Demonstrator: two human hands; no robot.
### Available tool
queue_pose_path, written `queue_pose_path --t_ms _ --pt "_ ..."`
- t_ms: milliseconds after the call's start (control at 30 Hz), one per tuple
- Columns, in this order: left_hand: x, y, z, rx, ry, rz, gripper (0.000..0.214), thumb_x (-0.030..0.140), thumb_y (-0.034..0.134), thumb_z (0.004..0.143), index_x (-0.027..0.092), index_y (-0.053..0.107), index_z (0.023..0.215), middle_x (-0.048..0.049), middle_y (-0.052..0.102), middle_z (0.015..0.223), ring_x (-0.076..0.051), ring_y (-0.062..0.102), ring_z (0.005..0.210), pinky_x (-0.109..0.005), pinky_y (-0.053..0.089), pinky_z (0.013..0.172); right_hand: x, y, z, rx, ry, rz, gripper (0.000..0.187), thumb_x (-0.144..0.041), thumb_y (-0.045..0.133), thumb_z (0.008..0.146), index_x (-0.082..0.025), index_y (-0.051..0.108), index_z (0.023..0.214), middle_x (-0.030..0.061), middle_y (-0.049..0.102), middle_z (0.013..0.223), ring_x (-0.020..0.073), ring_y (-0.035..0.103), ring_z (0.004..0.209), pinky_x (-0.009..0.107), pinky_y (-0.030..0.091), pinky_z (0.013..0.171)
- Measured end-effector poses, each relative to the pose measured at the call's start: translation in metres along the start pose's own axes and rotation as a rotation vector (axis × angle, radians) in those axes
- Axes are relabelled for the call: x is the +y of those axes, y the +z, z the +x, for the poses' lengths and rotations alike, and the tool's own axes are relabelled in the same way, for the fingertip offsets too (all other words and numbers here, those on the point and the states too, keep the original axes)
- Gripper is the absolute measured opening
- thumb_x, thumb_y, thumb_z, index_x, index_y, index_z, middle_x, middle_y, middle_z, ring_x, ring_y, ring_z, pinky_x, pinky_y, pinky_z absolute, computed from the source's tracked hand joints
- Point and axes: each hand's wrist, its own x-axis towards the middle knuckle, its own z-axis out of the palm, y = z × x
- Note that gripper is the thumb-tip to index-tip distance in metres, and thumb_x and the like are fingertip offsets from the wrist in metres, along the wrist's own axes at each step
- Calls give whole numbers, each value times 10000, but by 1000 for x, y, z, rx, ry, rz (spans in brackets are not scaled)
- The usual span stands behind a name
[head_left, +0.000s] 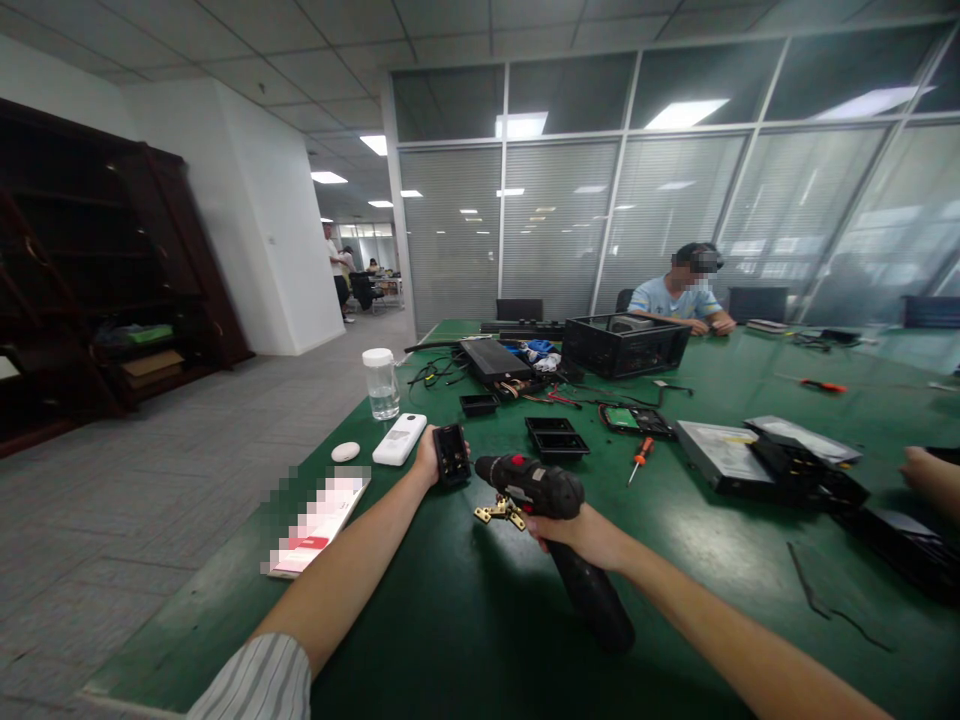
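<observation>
My left hand (pixel 426 460) is wrapped round a small black plastic box (pixel 452 456), its open side facing me with small shiny bits inside. In my right hand (pixel 576 534) is a black cordless drill (pixel 536 483), its chuck pointing left toward the box but apart from it. Brass hinge-like pieces (pixel 501 513) hang by the fingers under the drill body; how they are held is unclear. Beyond the hands lie a black two-part tray (pixel 556 440) and a smaller black tray (pixel 478 404). An orange screwdriver (pixel 642 455) rests right of the drill.
Left on the green table (pixel 420 620) are a water jar (pixel 382 385), a white device (pixel 400 440), a round white lid (pixel 346 452) and a blurred phone (pixel 322 525). A black case (pixel 626 345), cables and drives (pixel 724 455) lie beyond. Another person (pixel 679 290) sits opposite; someone's hand (pixel 930 475) is at right.
</observation>
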Motion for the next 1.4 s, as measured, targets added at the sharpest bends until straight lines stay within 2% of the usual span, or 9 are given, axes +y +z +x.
queue_pose_path --t_ms 1400 --pt "1 1 0 3 -11 -1 476 396 348 818 60 663 942 -149 664 662 -278 649 572 -390 503 522 1 0 0 4 0 -17 297 -448 629 789 -166 550 741 -13 532 641 134 481 608 273 383 584"
